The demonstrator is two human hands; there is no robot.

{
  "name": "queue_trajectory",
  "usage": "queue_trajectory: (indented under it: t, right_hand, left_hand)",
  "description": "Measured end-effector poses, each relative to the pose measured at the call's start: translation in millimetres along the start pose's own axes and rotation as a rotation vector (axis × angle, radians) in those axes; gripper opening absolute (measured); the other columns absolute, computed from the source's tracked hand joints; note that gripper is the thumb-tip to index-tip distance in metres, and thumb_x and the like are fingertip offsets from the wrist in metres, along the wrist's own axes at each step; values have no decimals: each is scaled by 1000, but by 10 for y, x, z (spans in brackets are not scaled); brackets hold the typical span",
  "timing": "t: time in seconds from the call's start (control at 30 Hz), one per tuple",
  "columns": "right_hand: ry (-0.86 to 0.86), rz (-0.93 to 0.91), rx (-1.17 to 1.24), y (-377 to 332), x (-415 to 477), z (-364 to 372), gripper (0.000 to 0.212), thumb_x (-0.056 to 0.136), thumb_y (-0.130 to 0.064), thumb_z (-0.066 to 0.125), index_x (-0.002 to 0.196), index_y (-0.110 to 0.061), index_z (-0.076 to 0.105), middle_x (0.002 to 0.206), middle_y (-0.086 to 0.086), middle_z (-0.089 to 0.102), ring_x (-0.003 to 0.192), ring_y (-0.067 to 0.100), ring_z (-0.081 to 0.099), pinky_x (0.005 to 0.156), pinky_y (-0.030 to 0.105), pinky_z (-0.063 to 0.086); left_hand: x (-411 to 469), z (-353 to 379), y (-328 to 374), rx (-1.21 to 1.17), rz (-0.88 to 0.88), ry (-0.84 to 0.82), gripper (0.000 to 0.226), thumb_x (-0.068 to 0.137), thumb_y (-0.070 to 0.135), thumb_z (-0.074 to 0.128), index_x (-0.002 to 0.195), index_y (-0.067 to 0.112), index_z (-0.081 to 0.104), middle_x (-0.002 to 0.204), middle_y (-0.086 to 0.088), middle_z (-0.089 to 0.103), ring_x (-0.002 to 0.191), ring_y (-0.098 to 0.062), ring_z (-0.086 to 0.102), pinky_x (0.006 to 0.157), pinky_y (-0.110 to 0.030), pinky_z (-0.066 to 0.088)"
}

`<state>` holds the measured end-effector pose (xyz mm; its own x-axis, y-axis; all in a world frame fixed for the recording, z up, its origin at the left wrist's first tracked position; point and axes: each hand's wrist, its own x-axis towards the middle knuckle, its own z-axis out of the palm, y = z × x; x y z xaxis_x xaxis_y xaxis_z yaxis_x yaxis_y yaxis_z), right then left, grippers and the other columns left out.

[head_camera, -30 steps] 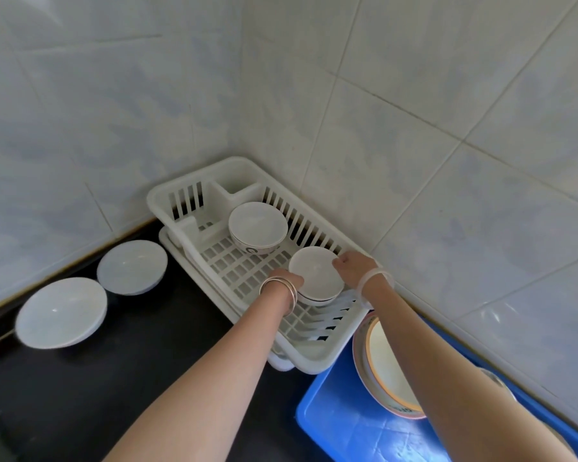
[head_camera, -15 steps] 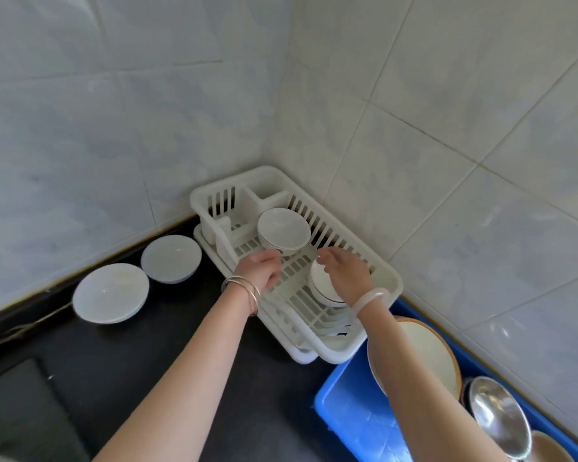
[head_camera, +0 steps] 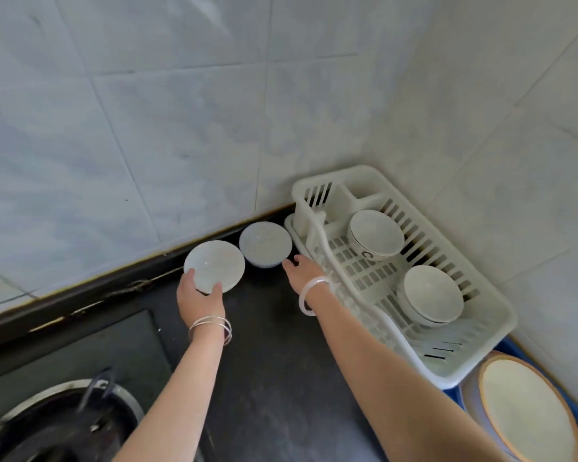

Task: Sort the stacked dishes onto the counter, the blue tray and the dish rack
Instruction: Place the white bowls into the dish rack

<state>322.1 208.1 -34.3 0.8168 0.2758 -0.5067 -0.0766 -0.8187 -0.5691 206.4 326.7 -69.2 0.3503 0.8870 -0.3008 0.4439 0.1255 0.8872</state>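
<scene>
- The left hand (head_camera: pixel 199 300) reaches over the dark tabletop (head_camera: pixel 281 378), and its grip holds the near rim of a white dish (head_camera: pixel 214 265), thumb on the left edge and fingers on the near edge.
- A second white dish (head_camera: pixel 265 243) sits on the tabletop just right of and beyond the first, near the wall; whether their rims touch I cannot tell.
- The right hand (head_camera: pixel 302 271) stretches out flat between the second dish and the dish rack (head_camera: pixel 364 173). Its grip is wide and holds nothing, with the fingertips just beside that dish's right rim; contact I cannot tell.
- The white dish rack stands in the far right corner against the tiled wall (head_camera: pixel 147 128).
- A stack of bowls (head_camera: pixel 376 233) is in the far part of the rack.
- Another stack (head_camera: pixel 432 296) is in its near part, tilted.
- The blue tray (head_camera: pixel 511 346) shows at the near right, just beside the rack's near end, carrying brown-rimmed plates (head_camera: pixel 528 415).
- Thin silver bangles (head_camera: pixel 211 325) ring the left wrist and a pale bangle (head_camera: pixel 311 295) the right.
- A dark pot (head_camera: pixel 64 425) sits at the near left.
</scene>
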Motion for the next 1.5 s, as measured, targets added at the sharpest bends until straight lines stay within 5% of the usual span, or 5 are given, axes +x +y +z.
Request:
queue_trajectory:
  t: [0.47, 0.67, 0.93, 1.33, 1.5]
  right_hand:
    - [28, 295, 819, -149, 552, 207, 35, 88, 8, 44, 121, -3, 52, 112, 16, 54, 110, 41, 56, 83, 43, 56]
    - [66, 48, 699, -291, 391, 107, 21, 85, 2, 51, 97, -10, 63, 91, 2, 60, 73, 18, 62, 58, 28, 59]
    - [19, -34, 279, -638, 158, 274, 6, 82, -12, 61, 80, -8, 65, 64, 8, 69, 66, 22, 72, 76, 38, 60]
    - [29, -46, 69, -588, 126, 472, 8, 81, -16, 62, 87, -10, 63, 90, 11, 71, 78, 22, 68, 65, 27, 51]
    - [-224, 53, 293, -506, 170, 518, 53, 88, -8, 55, 138, -18, 41, 130, 14, 54, 103, 30, 63, 84, 38, 56]
  left_hand:
    - [445, -71, -168, -194, -137, -97, 52, 84, -5, 52, 133, 12, 49, 133, -11, 55, 122, -29, 51, 100, -28, 35]
    - [521, -117, -181, -392, -250, -194, 53, 85, -9, 48, 134, 11, 46, 135, -11, 52, 125, -31, 48, 104, -38, 41]
    - [580, -208, -136, -626, -464, -224, 33, 89, 26, 54, 121, 20, 54, 130, -4, 55, 123, -26, 51, 104, -37, 41]
    - [653, -233, -188, -615, -460, -258, 37, 89, 22, 57, 125, 19, 51, 128, -7, 54, 120, -31, 52, 94, -42, 46]
    - [673, -309, -119, -576, -447, -331, 24, 86, 24, 62, 109, 27, 58, 116, -3, 56, 101, -29, 57, 66, -38, 55]
